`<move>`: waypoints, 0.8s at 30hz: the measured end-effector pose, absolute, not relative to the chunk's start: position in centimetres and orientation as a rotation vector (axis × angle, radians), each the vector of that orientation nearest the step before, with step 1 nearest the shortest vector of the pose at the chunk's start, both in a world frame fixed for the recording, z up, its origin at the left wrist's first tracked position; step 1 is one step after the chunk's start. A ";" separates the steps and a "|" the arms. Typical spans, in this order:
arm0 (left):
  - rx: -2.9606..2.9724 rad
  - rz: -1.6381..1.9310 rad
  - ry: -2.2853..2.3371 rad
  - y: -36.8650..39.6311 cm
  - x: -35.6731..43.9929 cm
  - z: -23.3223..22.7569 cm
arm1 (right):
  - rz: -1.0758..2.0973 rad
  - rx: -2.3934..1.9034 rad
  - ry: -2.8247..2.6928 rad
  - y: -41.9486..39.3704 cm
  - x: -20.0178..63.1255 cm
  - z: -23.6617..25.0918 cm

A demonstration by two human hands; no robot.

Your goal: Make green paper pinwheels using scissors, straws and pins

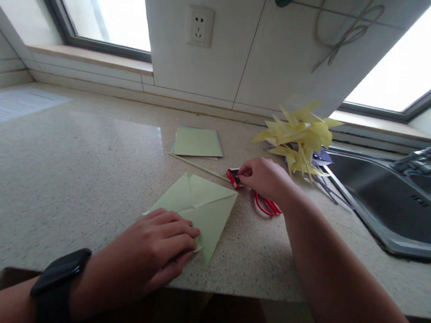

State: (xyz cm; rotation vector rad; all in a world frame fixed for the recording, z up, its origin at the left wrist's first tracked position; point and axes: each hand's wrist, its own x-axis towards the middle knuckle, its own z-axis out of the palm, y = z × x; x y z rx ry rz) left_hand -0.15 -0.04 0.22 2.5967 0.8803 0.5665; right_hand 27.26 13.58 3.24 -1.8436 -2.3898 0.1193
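Note:
A folded pale green paper square (198,206) lies on the speckled countertop (63,165) near its front edge. My left hand (154,250), with a black watch on the wrist, presses flat on the paper's near corner. My right hand (264,177) reaches further back and pinches a small red object (234,178) with its fingertips. Red-handled scissors (267,205) lie on the counter under my right wrist. A thin pale stick (199,167) lies just behind the paper.
A stack of green paper sheets (198,142) lies further back. A heap of yellow paper pinwheels (300,135) stands beside a steel sink (397,203) with a tap (426,154) at the right. A wall socket (200,26) is on the tiled wall between two windows.

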 end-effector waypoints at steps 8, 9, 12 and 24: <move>2.604 0.562 0.879 -0.1 -0.2 0.0 | 0.152 -1.839 -2.387 13.6 27.4 3.3; 2.602 0.562 0.881 -0.1 -0.2 0.0 | 0.151 -1.847 -2.385 13.6 27.4 3.3; 2.596 0.556 0.894 -0.2 -0.3 0.0 | 0.134 -1.872 -2.373 13.6 27.1 3.4; 2.597 0.568 0.899 -0.1 -0.2 0.0 | 0.098 -1.934 -2.336 13.2 26.6 3.7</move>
